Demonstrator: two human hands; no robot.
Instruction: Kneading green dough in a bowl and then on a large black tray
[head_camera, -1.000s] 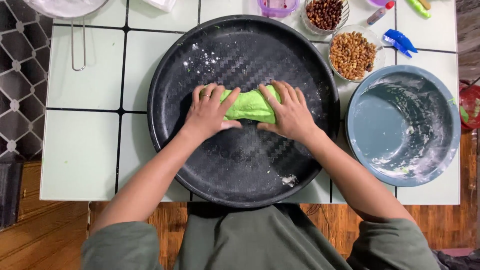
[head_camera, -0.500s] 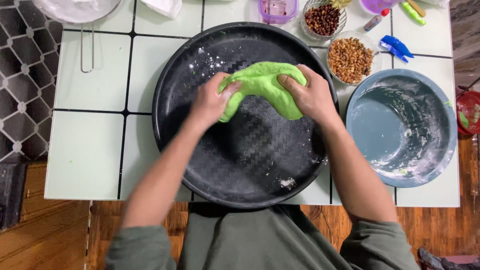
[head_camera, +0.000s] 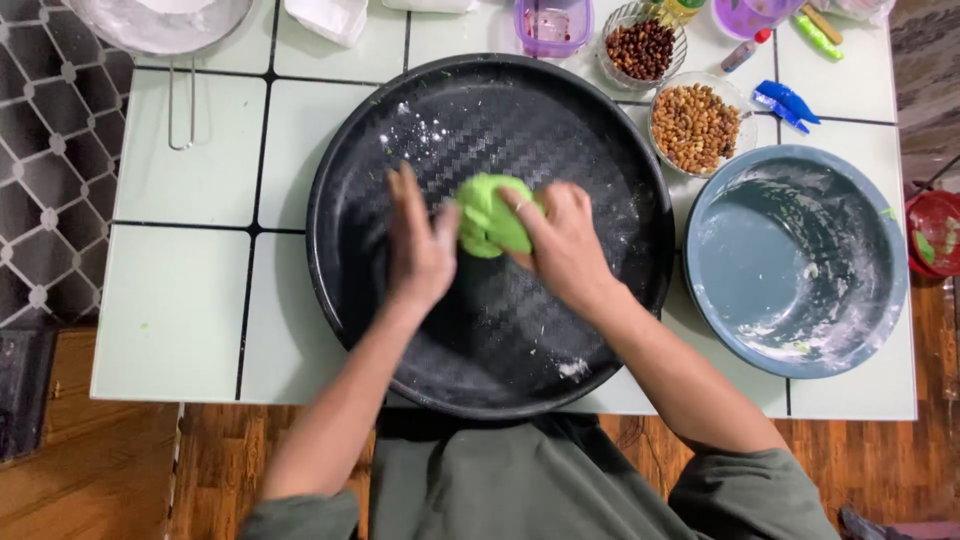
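A lump of bright green dough (head_camera: 490, 215) lies near the middle of a large round black tray (head_camera: 350, 180) dusted with flour. My right hand (head_camera: 560, 240) presses on the dough's right side, fingers curled over it. On the dough's left, my left hand (head_camera: 420, 240) stands on edge with its fingers straight, touching or nearly touching the lump.
An empty blue-grey bowl (head_camera: 800, 260) smeared with flour sits right of the tray. Behind it are a glass bowl of tan nuts (head_camera: 695, 125), a bowl of dark red beans (head_camera: 640, 48) and purple cups (head_camera: 552, 25). A white bowl (head_camera: 160, 22) stands far left.
The dough was flat under both palms, then lifted and stretched wide. Now it is folded into a compact lump on the tray between my hands.
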